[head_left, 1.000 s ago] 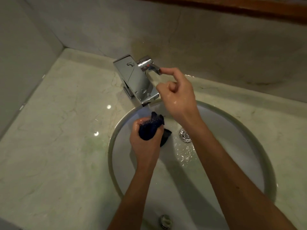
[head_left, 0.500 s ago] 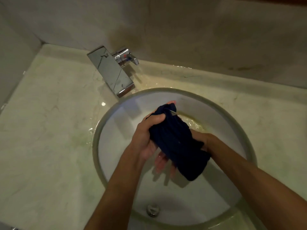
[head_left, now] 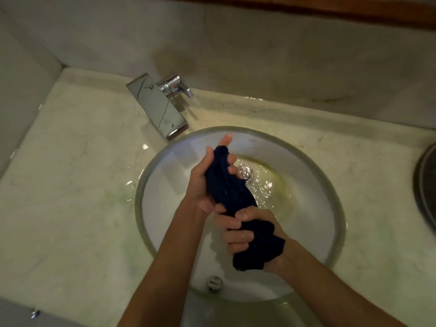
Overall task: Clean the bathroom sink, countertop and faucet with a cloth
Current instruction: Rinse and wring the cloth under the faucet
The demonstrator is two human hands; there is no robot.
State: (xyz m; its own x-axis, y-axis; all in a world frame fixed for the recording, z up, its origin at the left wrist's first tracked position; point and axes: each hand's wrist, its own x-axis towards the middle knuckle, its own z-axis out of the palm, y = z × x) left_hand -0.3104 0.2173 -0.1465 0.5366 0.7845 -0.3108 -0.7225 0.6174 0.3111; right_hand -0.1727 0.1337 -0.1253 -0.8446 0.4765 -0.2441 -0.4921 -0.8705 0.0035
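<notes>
Both the left hand (head_left: 203, 182) and right hand (head_left: 250, 234) gripped the dark wet cloth (head_left: 232, 197) over the sink (head_left: 165, 223); twisting off-centre risked dripping onto the counter (head_left: 70, 185).

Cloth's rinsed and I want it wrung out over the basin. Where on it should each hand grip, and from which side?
Grip the dark blue cloth at its two ends. It is bunched into a rope running diagonally over the sink. The left hand wraps the far end from the left; the right hand clamps the near end from the right. That hold probably suits twisting in opposite directions.
</notes>
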